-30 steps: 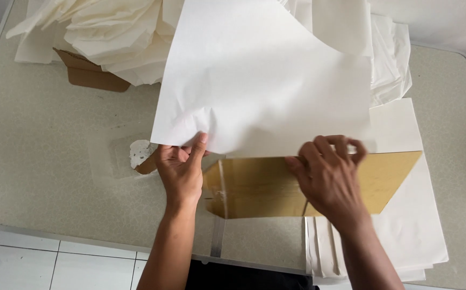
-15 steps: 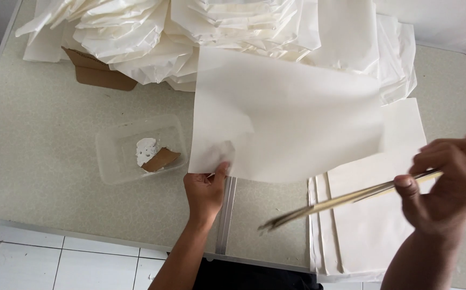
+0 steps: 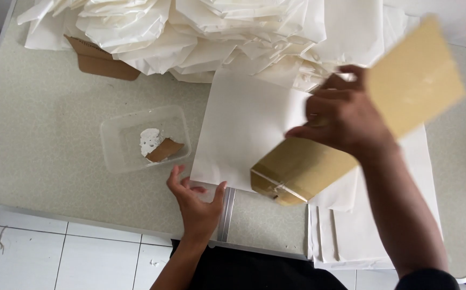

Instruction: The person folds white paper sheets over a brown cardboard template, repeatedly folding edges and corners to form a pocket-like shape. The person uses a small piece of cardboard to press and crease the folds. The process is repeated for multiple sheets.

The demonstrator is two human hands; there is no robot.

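Over the speckled surface [image 3: 45, 139] my right hand [image 3: 340, 115] holds the tan board [image 3: 351, 123] raised in a closed grip; left hand [image 3: 198, 201] spreads wide by the white sheet [image 3: 244, 129].

Right hand [image 3: 346, 121] lifts tan board [image 3: 362, 118] above white sheet [image 3: 244, 129].

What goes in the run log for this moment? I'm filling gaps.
left hand: open, at white sheet edge | right hand: grip on tan board, raised | plastic tray: left of sheet
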